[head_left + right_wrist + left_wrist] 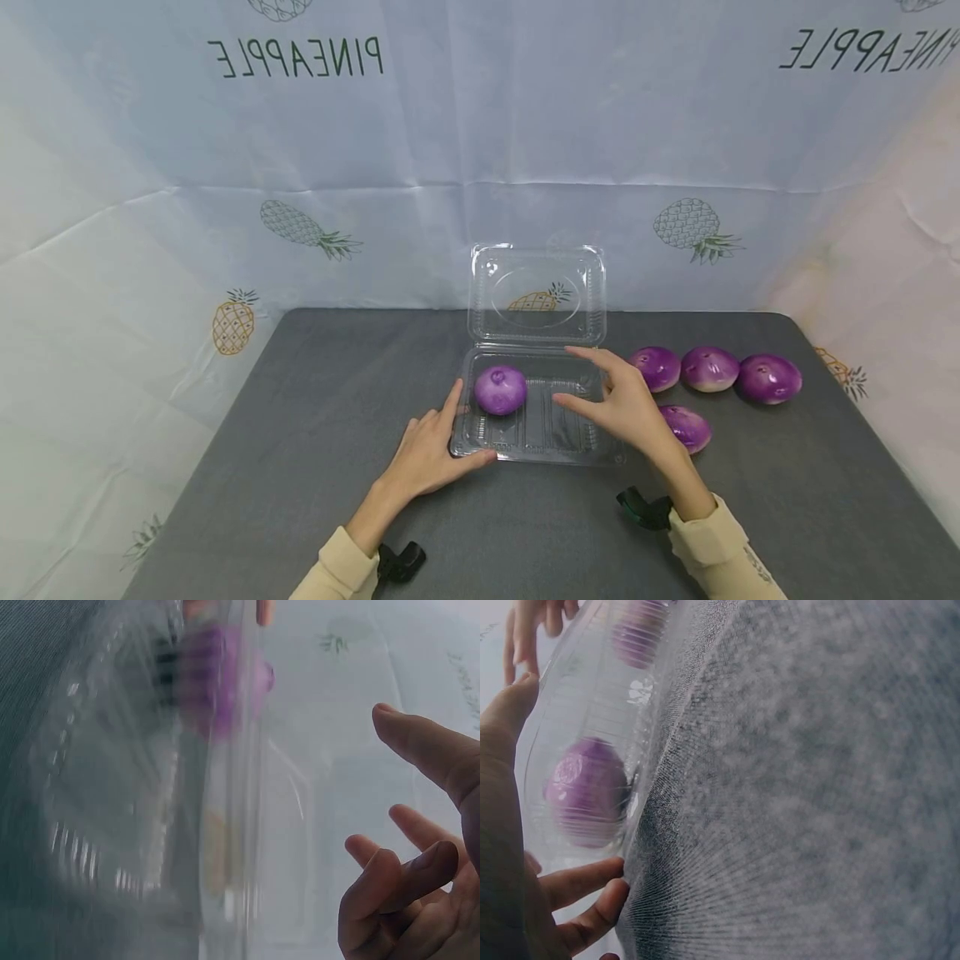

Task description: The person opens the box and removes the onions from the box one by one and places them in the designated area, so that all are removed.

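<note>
A clear plastic clamshell box (536,457) lies on the table with its lid (537,292) raised at the back. One purple onion (501,390) sits in the left part of its base, nub upward; the left wrist view shows this onion (589,791) through the clear wall. My left hand (429,450) spans the box's front-left corner, fingers along the left side and thumb at the front rim. Over the right part of the base is my right hand (626,404), thumb and index finger spread apart with nothing between them.
Right of the box, several more purple onions lie on the dark grey table (345,392): one onion (686,428) nearer me, the others, such as the rightmost onion (769,379), in a back row. A pineapple-print cloth (420,125) hangs behind the table.
</note>
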